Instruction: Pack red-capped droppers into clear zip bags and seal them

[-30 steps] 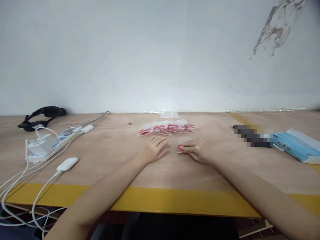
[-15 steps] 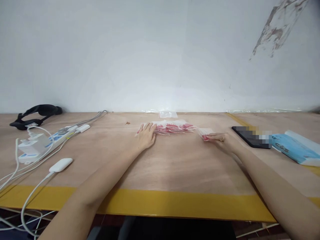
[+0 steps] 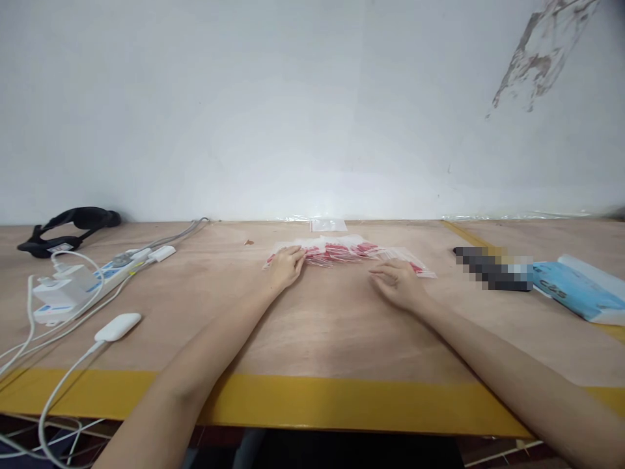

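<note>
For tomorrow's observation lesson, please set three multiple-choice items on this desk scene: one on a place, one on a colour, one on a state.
1. Where does the row of small bags lie?
A. At the far middle of the table, near the wall
B. On the yellow front edge
C. On the power strip

2. What colour is inside the clear bags?
A. Green
B. Red
C. Black

3. How is the left hand placed?
A. Raised above the table
B. Closed round a cable
C. Resting flat, fingers on the left end of the bags

Answers:
1 A: the bags lie close to the wall, far from the table front edge.
2 B: red shows through the clear plastic.
3 C: the left hand lies open on the bags' end, while the right hand rests beside the right end.
</note>
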Tool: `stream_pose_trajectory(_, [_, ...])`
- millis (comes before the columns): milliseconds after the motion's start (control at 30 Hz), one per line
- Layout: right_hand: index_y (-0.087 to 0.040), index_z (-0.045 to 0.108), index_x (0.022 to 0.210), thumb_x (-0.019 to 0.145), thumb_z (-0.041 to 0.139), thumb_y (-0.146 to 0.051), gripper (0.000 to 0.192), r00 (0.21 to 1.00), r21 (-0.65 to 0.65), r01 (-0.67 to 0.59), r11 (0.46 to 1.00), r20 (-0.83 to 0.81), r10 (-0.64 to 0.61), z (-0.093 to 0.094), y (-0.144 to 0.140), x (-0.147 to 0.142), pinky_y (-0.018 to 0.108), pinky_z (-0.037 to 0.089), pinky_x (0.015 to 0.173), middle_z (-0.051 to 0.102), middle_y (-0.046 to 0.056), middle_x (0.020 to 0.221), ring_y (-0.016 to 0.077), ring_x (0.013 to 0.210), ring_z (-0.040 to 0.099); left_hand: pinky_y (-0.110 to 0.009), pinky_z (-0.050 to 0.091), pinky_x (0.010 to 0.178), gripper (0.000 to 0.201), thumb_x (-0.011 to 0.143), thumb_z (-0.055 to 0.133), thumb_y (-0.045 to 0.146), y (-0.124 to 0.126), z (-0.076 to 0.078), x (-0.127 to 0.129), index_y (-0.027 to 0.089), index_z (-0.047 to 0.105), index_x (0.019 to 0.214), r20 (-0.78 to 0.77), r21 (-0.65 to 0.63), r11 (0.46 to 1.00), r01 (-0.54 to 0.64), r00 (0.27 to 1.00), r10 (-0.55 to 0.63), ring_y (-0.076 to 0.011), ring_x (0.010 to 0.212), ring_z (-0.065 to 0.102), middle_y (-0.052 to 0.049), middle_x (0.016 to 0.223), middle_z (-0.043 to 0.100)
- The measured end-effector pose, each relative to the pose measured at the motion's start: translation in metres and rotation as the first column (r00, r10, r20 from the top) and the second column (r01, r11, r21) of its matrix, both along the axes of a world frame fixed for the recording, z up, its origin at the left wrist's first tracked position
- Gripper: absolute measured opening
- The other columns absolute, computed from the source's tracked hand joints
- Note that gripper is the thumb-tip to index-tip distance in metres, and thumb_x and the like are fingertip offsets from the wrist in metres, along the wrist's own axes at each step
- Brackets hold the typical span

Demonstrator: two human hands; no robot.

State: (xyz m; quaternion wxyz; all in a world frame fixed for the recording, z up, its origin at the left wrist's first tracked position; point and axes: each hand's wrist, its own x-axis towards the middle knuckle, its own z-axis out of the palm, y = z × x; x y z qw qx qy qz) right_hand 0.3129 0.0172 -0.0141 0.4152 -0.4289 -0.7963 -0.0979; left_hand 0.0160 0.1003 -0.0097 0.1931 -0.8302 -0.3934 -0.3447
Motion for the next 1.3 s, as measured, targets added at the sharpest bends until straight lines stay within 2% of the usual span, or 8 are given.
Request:
stream_pose_trajectory(133, [-0.022, 0.064, 0.095, 0.08, 0.052, -0.024, 0.02, 0.995, 0.107, -0.037, 0.994, 0.092, 0.028, -0.003, -0.004, -0.034, 0.038, 0.044, 0.078, 0.065, 0.007, 0.092, 0.0205, 0.087, 0.058, -0.031, 0.05, 0.081, 0.024, 0.089, 0.042, 0.019, -0.026, -0.002, -0.003, 0.019, 0.063, 0.101, -0.053, 0.067, 0.984, 0.163, 0.986, -0.16, -0.0169, 0.094, 0.061, -0.005, 0.104, 0.065])
stream_pose_trajectory(267, [-0.019, 0.059, 0.106, 0.081, 0.052, -0.026, 0.028, 0.978, 0.167, -0.136, 0.977, 0.182, 0.105, -0.008, -0.006, -0.051, 0.029, 0.046, 0.07, 0.063, 0.008, 0.096, 0.0169, 0.082, 0.058, -0.03, 0.051, 0.083, 0.023, 0.09, 0.042, 0.018, -0.063, -0.004, -0.003, 0.018, 0.061, 0.103, -0.183, 0.054, 0.95, 0.309, 0.938, -0.295, -0.0165, 0.097, 0.061, -0.005, 0.107, 0.064])
stream_pose_trajectory(500, [-0.02, 0.065, 0.084, 0.086, 0.044, -0.018, 0.022, 0.905, 0.237, -0.266, 0.934, 0.396, 0.157, -0.012, -0.015, -0.051, 0.023, 0.042, 0.058, 0.066, 0.003, 0.076, 0.0108, 0.062, 0.055, -0.026, 0.049, 0.088, 0.022, 0.09, 0.046, 0.024, -0.082, -0.006, 0.006, 0.015, 0.062, 0.102, -0.064, -0.184, 0.835, 0.518, 0.842, -0.536, -0.0141, 0.097, 0.061, -0.007, 0.106, 0.064])
stream_pose_trajectory(600, [-0.021, 0.066, 0.086, 0.087, 0.042, -0.019, 0.023, 0.891, 0.21, -0.286, 0.935, 0.416, 0.18, -0.011, -0.016, -0.044, 0.024, 0.041, 0.058, 0.066, 0.003, 0.074, 0.0108, 0.062, 0.057, -0.027, 0.05, 0.087, 0.022, 0.087, 0.051, 0.028, -0.079, -0.006, 0.007, 0.016, 0.061, 0.102, -0.051, -0.194, 0.826, 0.529, 0.835, -0.547, -0.0154, 0.095, 0.061, -0.007, 0.104, 0.065])
stream_pose_trajectory(733, [-0.02, 0.066, 0.08, 0.086, 0.045, -0.02, 0.022, 0.901, 0.211, -0.263, 0.942, 0.402, 0.162, -0.01, -0.016, -0.038, 0.026, 0.041, 0.063, 0.064, 0.002, 0.066, 0.0113, 0.061, 0.056, -0.026, 0.053, 0.077, 0.016, 0.086, 0.052, 0.026, -0.08, -0.004, 0.003, 0.017, 0.063, 0.091, -0.102, -0.025, 0.874, 0.485, 0.868, -0.485, -0.014, 0.082, 0.064, -0.005, 0.091, 0.068])
stream_pose_trajectory(900, [-0.02, 0.063, 0.073, 0.086, 0.043, -0.018, 0.024, 0.89, 0.18, -0.276, 0.944, 0.419, 0.18, -0.005, -0.023, -0.043, 0.028, 0.038, 0.071, 0.061, 0.001, 0.061, 0.0109, 0.061, 0.053, -0.022, 0.053, 0.07, 0.021, 0.089, 0.043, 0.018, -0.083, -0.003, -0.003, 0.017, 0.062, 0.082, -0.277, 0.097, 0.871, 0.482, 0.853, -0.442, -0.0117, 0.076, 0.064, -0.003, 0.085, 0.068])
stream_pose_trajectory(1133, [-0.019, 0.06, 0.066, 0.085, 0.042, -0.018, 0.027, 0.881, 0.167, -0.239, 0.957, 0.452, 0.141, 0.0, -0.03, -0.047, 0.03, 0.033, 0.075, 0.057, 0.0, 0.057, 0.0099, 0.058, 0.047, -0.023, 0.052, 0.064, 0.028, 0.09, 0.039, 0.019, -0.084, -0.001, -0.001, 0.016, 0.06, 0.072, -0.299, -0.027, 0.919, 0.393, 0.874, -0.382, -0.0127, 0.068, 0.063, -0.004, 0.076, 0.065])
stream_pose_trajectory(1300, [-0.02, 0.063, 0.074, 0.086, 0.043, -0.022, 0.024, 0.9, 0.181, -0.178, 0.967, 0.427, 0.085, -0.002, -0.026, -0.055, 0.031, 0.031, 0.075, 0.061, 0.001, 0.066, 0.0117, 0.066, 0.051, -0.028, 0.051, 0.073, 0.016, 0.087, 0.045, 0.021, -0.086, -0.002, 0.012, 0.017, 0.059, 0.093, -0.132, -0.117, 0.931, 0.345, 0.924, -0.358, -0.0158, 0.083, 0.062, -0.005, 0.092, 0.064])
